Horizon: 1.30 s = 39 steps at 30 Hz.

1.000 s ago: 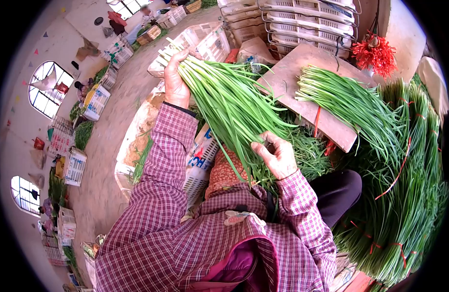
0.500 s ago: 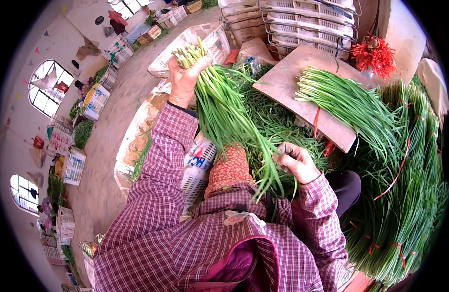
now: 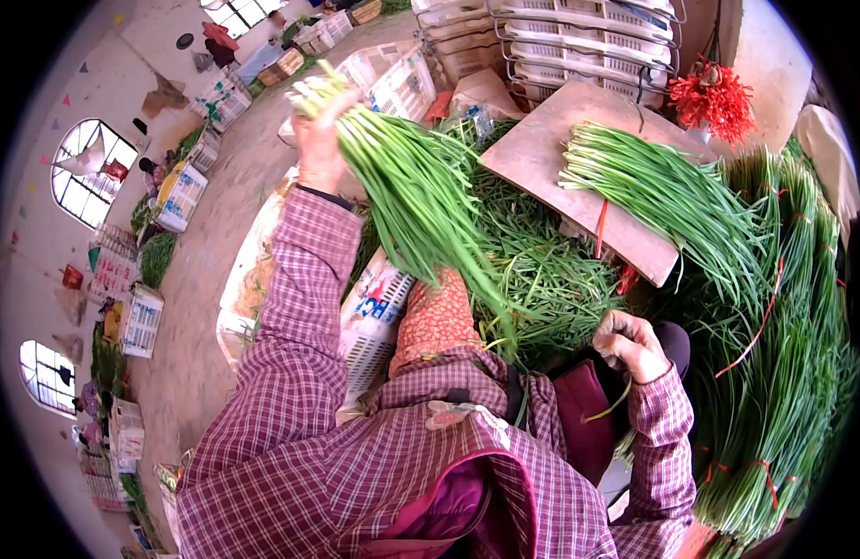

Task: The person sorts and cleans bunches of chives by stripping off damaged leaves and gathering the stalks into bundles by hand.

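My left hand (image 3: 320,149) is raised at the upper left, closed around the pale stem ends of a bunch of garlic chives (image 3: 411,191). Its green leaves hang down to the right over my lap. Well apart from the bunch, my right hand (image 3: 632,345) is at the lower right, fingers pinched. A single yellowish chive leaf (image 3: 609,406) trails below that hand from its fingers. A heap of loose leaves (image 3: 551,279) lies between my hands. Another pile of chives (image 3: 644,172) rests on the tilted board (image 3: 532,154), with a red tie (image 3: 601,228) hanging at its edge.
Tied chive bundles (image 3: 774,391) are stacked along the right. White crates (image 3: 588,47) are piled at the back, beside a cluster of red ties (image 3: 712,101). Another white crate (image 3: 369,303) stands by my left knee. Other people and crates line the far wall.
My left hand has moved slightly left with the bunch, which swings and blurs. My right hand has moved away from the leaf tips, down and right, with one leaf drawn off.
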Each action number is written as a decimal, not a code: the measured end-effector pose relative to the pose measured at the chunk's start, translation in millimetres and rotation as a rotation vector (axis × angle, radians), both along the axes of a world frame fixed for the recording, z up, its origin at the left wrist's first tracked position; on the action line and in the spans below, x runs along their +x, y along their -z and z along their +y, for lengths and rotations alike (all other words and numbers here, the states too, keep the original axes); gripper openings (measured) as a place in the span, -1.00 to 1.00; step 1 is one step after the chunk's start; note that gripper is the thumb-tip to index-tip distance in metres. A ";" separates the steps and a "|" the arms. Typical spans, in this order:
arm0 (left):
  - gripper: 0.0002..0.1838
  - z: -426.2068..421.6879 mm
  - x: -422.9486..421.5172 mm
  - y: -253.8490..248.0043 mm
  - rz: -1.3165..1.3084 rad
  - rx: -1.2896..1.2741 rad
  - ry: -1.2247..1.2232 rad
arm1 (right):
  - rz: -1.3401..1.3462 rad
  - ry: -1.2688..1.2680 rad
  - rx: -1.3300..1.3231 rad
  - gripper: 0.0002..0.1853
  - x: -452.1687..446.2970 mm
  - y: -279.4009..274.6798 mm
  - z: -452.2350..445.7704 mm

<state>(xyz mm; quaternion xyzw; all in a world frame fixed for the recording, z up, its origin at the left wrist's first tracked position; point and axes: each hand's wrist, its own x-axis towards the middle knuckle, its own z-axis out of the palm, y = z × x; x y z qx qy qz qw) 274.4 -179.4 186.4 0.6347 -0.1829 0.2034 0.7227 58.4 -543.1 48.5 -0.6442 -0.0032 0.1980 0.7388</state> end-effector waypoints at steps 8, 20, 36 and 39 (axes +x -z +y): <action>-0.82 55.5 18.2 -10.6 -0.102 -0.436 0.068 | -0.564 0.110 -0.593 -0.86 -5.9 4.4 16.6; -0.76 39.4 7.4 -28.0 -0.193 -0.552 0.394 | -1.085 0.536 -0.506 -0.57 38.2 -69.4 50.8; -0.64 99.5 48.1 -6.2 -0.087 -0.359 0.011 | -0.332 0.112 -1.242 -0.80 46.0 97.4 38.1; -0.60 124.4 65.3 9.6 -0.022 -0.415 0.011 | -0.487 0.278 -1.049 -0.87 26.4 67.6 25.3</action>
